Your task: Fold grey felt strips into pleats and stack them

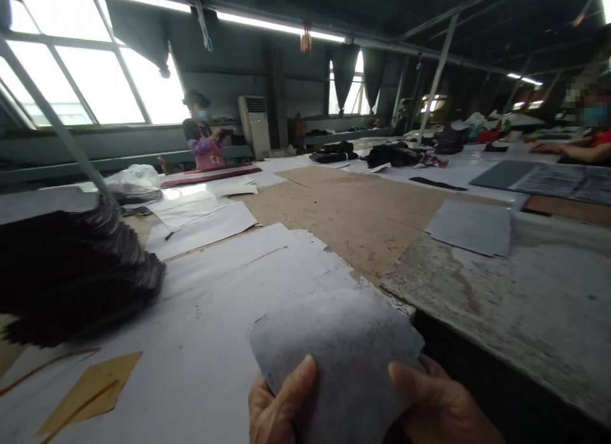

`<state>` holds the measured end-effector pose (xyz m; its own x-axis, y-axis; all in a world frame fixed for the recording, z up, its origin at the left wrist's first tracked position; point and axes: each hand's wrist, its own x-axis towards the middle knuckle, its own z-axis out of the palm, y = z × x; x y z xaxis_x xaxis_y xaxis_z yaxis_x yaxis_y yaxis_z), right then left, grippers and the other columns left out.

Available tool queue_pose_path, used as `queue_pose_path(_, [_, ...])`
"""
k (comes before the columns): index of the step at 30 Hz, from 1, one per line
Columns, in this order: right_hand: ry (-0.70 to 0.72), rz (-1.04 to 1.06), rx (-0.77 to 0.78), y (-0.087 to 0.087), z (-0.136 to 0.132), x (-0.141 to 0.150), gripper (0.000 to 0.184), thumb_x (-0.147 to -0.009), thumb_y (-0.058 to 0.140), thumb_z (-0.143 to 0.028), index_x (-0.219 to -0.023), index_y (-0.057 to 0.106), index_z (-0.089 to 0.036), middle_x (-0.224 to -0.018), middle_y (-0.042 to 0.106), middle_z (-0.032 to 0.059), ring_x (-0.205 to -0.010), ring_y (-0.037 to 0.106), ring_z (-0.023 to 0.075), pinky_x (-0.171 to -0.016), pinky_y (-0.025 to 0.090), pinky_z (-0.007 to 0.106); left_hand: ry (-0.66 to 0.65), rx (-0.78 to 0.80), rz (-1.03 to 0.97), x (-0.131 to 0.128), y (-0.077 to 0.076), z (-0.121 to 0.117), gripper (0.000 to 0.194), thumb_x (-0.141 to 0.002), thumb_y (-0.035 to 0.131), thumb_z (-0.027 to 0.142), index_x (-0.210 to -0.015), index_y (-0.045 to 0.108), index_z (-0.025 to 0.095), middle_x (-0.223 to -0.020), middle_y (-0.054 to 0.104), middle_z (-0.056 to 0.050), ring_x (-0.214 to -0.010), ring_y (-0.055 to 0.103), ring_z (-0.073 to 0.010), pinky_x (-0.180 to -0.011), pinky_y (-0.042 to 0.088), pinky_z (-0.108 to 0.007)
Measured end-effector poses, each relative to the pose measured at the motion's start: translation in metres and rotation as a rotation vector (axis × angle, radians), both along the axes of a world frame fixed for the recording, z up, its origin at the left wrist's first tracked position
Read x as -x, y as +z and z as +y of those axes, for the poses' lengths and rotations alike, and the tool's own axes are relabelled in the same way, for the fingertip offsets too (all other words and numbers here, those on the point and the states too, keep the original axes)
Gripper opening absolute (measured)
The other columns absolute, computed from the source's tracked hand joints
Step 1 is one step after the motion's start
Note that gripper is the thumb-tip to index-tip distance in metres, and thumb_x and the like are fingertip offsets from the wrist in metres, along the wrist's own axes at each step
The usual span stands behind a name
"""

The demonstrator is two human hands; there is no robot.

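Note:
Both of my hands hold a grey, felt-like fabric piece [334, 342] at the bottom of the head view. My left hand [277, 409] grips its lower left, thumb pressed on top. My right hand [439, 409] grips its lower right, thumb on top as well. The piece is slightly curved and hovers over white paper sheets [214, 304] that cover the worktable. The fingers under the fabric are hidden.
A tall stack of dark cut pieces [71, 272] lies at the left. Brown board [353, 208] and a grey sheet [470, 228] lie ahead. A worn grey table slab [525, 310] is at right. One person [203, 135] works far back, another person's arm [577, 148] at far right.

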<state>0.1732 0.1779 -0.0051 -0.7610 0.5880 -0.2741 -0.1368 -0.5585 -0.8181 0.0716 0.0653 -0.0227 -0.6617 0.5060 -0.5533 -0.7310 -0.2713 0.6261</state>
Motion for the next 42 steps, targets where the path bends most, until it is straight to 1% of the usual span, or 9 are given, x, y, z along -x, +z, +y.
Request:
queue_pose_path(4, [0.204, 0.082, 0.012, 0.006, 0.036, 0.036, 0.044, -0.065, 0.064, -0.048, -0.098, 0.065, -0.019, -0.110, 0.062, 0.0120, -0.108, 0.052, 0.0340, -0.088, 0.042, 0.048, -0.092, -0.067, 0.240, 0.046, 0.025, -0.022, 0.045, -0.048, 0.080, 0.024, -0.088, 0.060, 0.016, -0.068, 0.070, -0.004, -0.060, 0.065, -0.0222, -0.059, 0.051, -0.032])
queue_pose_path(7, [0.224, 0.133, -0.319, 0.015, 0.060, 0.077, 0.052, -0.064, 0.068, -0.045, -0.110, 0.059, -0.022, -0.126, 0.052, 0.0092, -0.121, 0.040, 0.0295, -0.099, 0.032, 0.045, -0.340, -0.033, 0.376, 0.087, 0.037, -0.038, 0.037, -0.046, 0.076, 0.016, -0.081, 0.064, 0.013, -0.066, 0.069, -0.004, -0.054, 0.062, -0.0188, -0.053, 0.049, -0.028])
queue_pose_path(10, [0.475, 0.054, -0.702, 0.026, 0.068, 0.114, 0.065, -0.061, 0.073, -0.038, -0.120, 0.053, -0.023, -0.131, 0.048, 0.0077, -0.123, 0.037, 0.0277, -0.102, 0.027, 0.044, -0.691, 0.051, 0.488, 0.118, 0.044, -0.042, 0.028, -0.051, 0.071, 0.013, -0.080, 0.068, 0.012, -0.068, 0.068, -0.005, -0.055, 0.062, -0.0168, -0.051, 0.047, -0.024])
queue_pose_path(14, [0.971, -0.009, -0.722, 0.032, 0.060, 0.153, 0.055, -0.054, 0.075, -0.031, -0.107, 0.061, -0.019, -0.096, 0.065, 0.0034, -0.093, 0.057, 0.0228, -0.078, 0.045, 0.033, -0.901, 0.115, 0.546, 0.142, 0.050, -0.031, 0.030, -0.057, 0.069, 0.014, -0.087, 0.070, 0.015, -0.070, 0.069, -0.003, -0.058, 0.062, -0.0162, -0.054, 0.047, -0.023])
queue_pose_path(16, [1.077, -0.080, -0.644, 0.029, 0.054, 0.170, 0.043, -0.051, 0.076, -0.026, -0.092, 0.065, -0.017, -0.080, 0.065, -0.0002, -0.076, 0.059, 0.0186, -0.064, 0.046, 0.027, -0.924, 0.156, 0.552, 0.154, 0.052, -0.026, 0.032, -0.057, 0.069, 0.014, -0.089, 0.070, 0.015, -0.071, 0.069, -0.003, -0.058, 0.062, -0.0165, -0.052, 0.046, -0.022])
queue_pose_path(23, [0.853, -0.060, -0.337, 0.000, 0.048, 0.206, 0.043, -0.052, 0.071, -0.015, -0.095, 0.064, -0.016, -0.074, 0.066, -0.0012, -0.062, 0.058, 0.0142, -0.054, 0.045, 0.023, -0.731, 0.348, 0.598, 0.198, 0.036, -0.034, 0.032, -0.059, 0.071, 0.019, -0.090, 0.068, 0.013, -0.074, 0.069, -0.006, -0.058, 0.062, -0.0181, -0.052, 0.046, -0.024])
queue_pose_path(33, [0.549, -0.065, -0.096, -0.025, 0.052, 0.203, 0.042, -0.057, 0.071, -0.018, -0.097, 0.059, -0.016, -0.069, 0.067, 0.0013, -0.054, 0.060, 0.0170, -0.050, 0.046, 0.028, -0.152, 0.034, 0.218, 0.175, -0.006, -0.036, 0.032, -0.061, 0.073, 0.024, -0.088, 0.066, 0.009, -0.079, 0.070, -0.011, -0.068, 0.065, -0.0212, -0.065, 0.051, -0.031])
queue_pose_path(38, [0.571, -0.064, -0.062, -0.021, 0.053, 0.203, 0.042, -0.062, 0.072, -0.023, -0.100, 0.059, -0.013, -0.077, 0.068, 0.0057, -0.061, 0.062, 0.0183, -0.056, 0.048, 0.030, -0.076, 0.161, 0.420, 0.172, -0.013, -0.021, 0.030, -0.064, 0.072, 0.027, -0.088, 0.065, 0.011, -0.076, 0.069, -0.007, -0.065, 0.062, -0.0195, -0.063, 0.050, -0.030])
queue_pose_path(42, [0.573, -0.108, -0.066, -0.021, 0.052, 0.205, 0.031, -0.065, 0.070, -0.029, -0.090, 0.063, -0.011, -0.074, 0.068, 0.0082, -0.062, 0.063, 0.0202, -0.059, 0.050, 0.032, -0.019, 0.398, 0.910, 0.170, -0.015, -0.024, 0.018, -0.067, 0.069, 0.025, -0.083, 0.069, 0.015, -0.071, 0.067, 0.000, -0.067, 0.059, -0.0164, -0.064, 0.045, -0.023])
